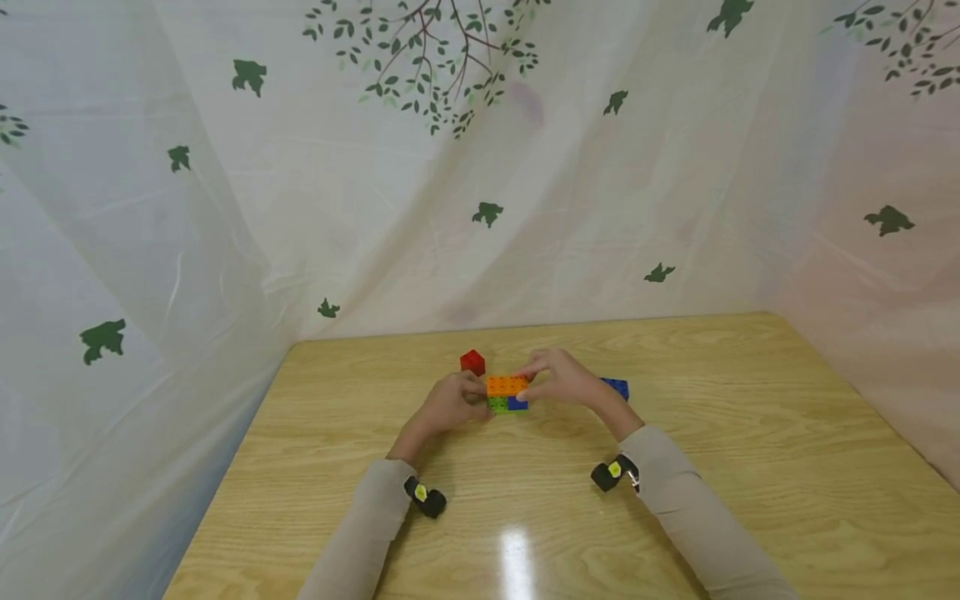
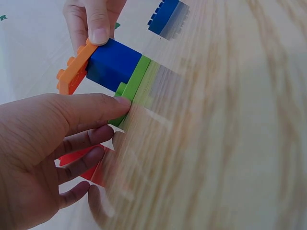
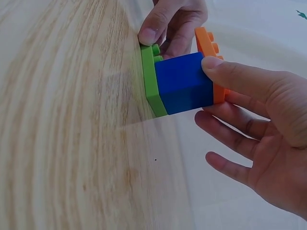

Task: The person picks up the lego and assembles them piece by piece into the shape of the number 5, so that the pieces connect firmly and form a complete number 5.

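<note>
A small stack of toy bricks stands on the table: a flat green brick (image 3: 149,86) at the bottom, a blue block (image 3: 184,82) on its right part, and a flat orange brick (image 1: 504,385) across the top. The orange brick's left part juts out over bare green studs. My left hand (image 1: 456,400) pinches the green brick at its left end, its thumb along the near side. From the right, my right hand (image 1: 562,380) grips the orange brick's right end, thumb at its seam with the blue block and fingers behind, partly hidden.
Behind my left hand sits a red brick (image 1: 472,362). Another blue brick (image 1: 617,389) lies to the right, partly covered by my right wrist. The wooden table (image 1: 510,492) ends at a hanging printed sheet (image 1: 420,250) at the back and sides.
</note>
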Available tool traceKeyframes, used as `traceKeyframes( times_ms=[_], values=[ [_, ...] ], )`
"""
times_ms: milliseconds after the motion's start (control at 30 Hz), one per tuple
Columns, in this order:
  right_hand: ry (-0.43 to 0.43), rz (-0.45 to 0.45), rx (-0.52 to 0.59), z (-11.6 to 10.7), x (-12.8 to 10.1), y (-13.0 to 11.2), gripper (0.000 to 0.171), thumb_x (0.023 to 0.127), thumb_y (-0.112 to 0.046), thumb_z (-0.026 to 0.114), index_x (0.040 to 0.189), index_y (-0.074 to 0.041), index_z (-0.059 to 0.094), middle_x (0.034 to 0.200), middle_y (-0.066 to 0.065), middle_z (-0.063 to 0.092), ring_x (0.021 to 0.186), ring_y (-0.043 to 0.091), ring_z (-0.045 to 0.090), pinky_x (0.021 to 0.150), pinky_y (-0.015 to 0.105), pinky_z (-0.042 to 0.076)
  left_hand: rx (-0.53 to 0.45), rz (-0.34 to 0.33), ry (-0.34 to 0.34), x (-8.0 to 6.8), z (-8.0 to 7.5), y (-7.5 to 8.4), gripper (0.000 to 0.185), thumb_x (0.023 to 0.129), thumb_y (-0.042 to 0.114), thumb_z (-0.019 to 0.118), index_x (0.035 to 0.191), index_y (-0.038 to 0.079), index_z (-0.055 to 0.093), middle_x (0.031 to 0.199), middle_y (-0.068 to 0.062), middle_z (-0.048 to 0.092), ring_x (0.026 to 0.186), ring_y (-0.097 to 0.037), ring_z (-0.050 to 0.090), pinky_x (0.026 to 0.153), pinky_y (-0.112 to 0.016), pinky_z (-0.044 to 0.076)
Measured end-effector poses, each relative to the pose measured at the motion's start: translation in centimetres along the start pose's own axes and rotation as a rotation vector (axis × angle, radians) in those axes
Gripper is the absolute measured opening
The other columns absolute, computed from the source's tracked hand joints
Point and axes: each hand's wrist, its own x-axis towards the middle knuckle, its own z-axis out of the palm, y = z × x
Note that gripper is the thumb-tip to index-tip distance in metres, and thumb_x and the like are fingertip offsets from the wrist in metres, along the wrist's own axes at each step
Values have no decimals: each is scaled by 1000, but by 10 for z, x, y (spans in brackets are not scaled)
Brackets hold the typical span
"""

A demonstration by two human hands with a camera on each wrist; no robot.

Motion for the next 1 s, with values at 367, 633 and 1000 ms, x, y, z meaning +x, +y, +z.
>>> traceKeyframes(
  times_ms=[367,633,1000],
  values=[
    [-11,-6,0,0,0,-1,39,88,-20,81,120,1,74,90,8,63,89,22,62,70,27,45,5,-3,-4,1,0,0,30,83,16,85,111,6,79,109,-6,70,102,-24,64,92,-44,53],
    [1,6,-12,0,1,-5,39,87,-19,82,119,1,74,89,8,62,89,25,63,74,29,47,6,-3,-3,1,-1,1,31,82,17,85,111,6,79,109,-6,69,102,-24,64,92,-45,53],
    [-6,-18,5,1,1,2,39,88,-20,81,120,0,74,91,10,64,88,21,62,73,27,49,2,5,-8,1,-1,-2,32,83,17,84,112,6,79,111,-6,70,104,-25,64,94,-46,53]
  ],
)
